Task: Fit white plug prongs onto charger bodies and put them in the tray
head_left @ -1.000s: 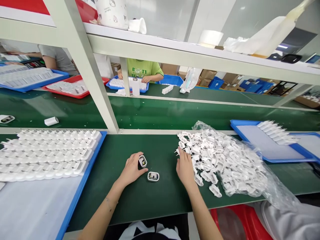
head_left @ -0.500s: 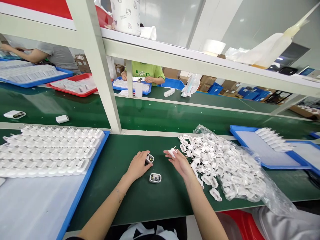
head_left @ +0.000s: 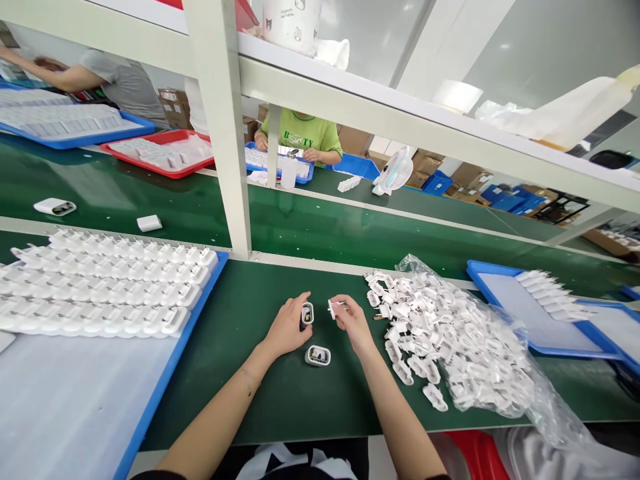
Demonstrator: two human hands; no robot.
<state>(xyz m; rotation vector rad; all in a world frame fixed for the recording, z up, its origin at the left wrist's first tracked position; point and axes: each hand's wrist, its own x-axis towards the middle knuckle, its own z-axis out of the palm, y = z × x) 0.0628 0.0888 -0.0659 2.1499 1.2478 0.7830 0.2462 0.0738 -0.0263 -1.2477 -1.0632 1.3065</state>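
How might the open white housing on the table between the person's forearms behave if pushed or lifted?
The white housing would probably feel stiff, since it keeps a neat rounded outline. Pushed gently, it may slide rather than roll, as it sits open end up on the green table. The parts inside could be delicate, being small and exposed.

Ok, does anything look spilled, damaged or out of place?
Mildly: the heap of white plug parts spreads past a clear bag onto the green bench, and one loose piece lies apart on the near side, unlike the neat rows in the left blue tray. No damage is visible.
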